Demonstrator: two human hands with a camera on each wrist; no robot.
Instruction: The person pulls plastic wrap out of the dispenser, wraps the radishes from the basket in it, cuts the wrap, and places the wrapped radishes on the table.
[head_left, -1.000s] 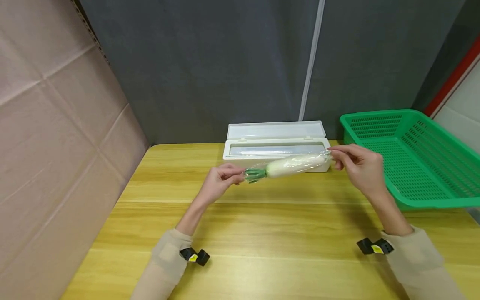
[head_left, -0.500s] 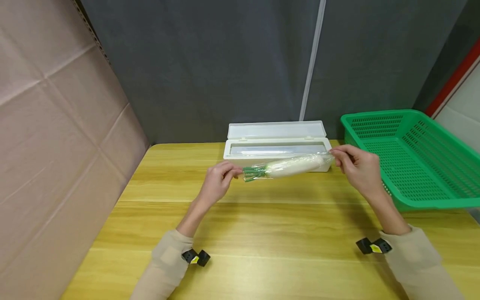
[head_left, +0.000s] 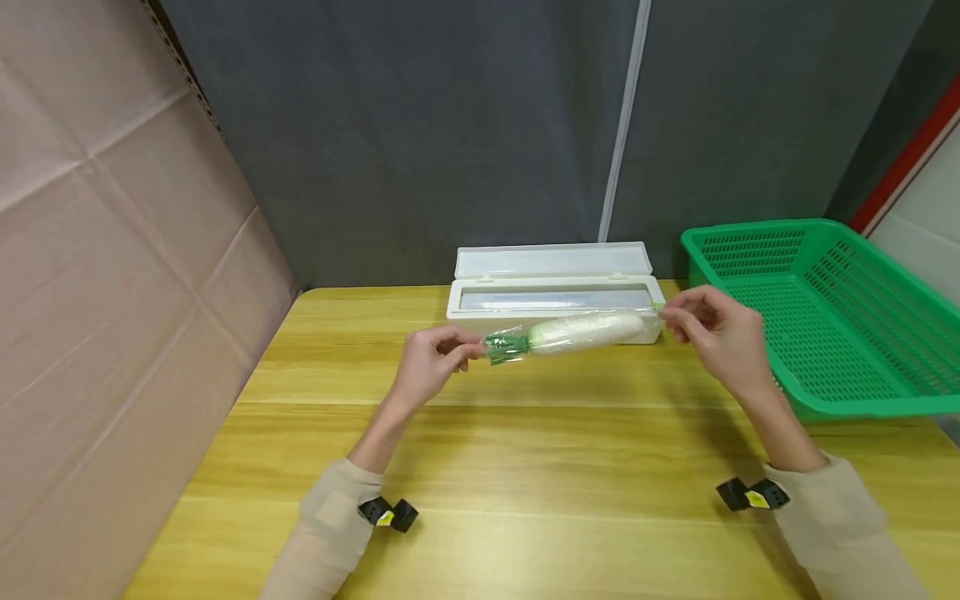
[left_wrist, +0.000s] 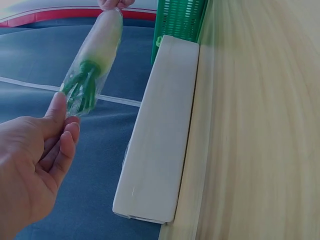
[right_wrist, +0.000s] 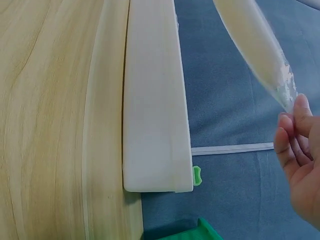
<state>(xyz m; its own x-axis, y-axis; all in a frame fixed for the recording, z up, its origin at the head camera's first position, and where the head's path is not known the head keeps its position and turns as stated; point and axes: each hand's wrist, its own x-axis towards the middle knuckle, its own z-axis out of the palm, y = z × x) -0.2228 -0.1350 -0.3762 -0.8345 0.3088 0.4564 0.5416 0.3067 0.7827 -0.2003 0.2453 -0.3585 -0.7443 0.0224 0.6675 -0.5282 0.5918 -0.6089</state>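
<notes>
Two hands hold one white radish across the middle of the head view, each with the thumb and fingers brought together in a narrow pinch. The left hand comes up from the lower left, pinching the clear wrap at the radish's green leaf end; the right hand reaches in from the lower right, its wrist bent inward, pinching the wrap past the white end. Wrapped in clear film, the radish hangs between them, raised off the table and slightly tilted, its white end higher in the frame. Only the head view shows the lid of the white box standing open behind the radish, and both sleeves whole to the wrist. In the left wrist view the leaves appear close up, near the thumb, with a gap between radish and box. The right wrist view cuts the leaves off but shows the film gathered at the fingertips and a small green tab at the box's end. Counted up, there are one radish, one box with one lid, one green basket at the right of the head view, and two black wrist devices.
</notes>
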